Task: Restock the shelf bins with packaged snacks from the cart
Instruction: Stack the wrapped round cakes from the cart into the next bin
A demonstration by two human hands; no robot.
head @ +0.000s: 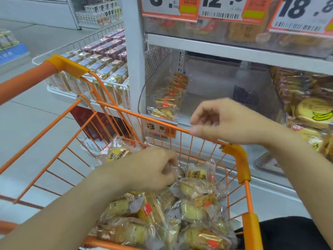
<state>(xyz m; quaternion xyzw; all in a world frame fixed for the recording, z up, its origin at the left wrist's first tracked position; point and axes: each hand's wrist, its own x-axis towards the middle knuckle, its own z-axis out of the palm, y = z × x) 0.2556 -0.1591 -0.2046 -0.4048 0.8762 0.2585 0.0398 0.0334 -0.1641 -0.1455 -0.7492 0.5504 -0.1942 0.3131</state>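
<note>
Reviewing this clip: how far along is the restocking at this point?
Early to midway. Done: a row of snack packs already stands along the left side of the clear bin. In hand: the left hand pinches the wrapper of a pack in the cart; the right hand hovers above the cart's rim, loosely curled and holding nothing. Left: most of the bin is bare, and a heap of packs remains in the cart.

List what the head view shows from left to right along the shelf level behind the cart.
Wire basket of boxed goods → white shelf post → clear bin with a few wrapped snacks → right hand → banana-print cake packs.
</note>
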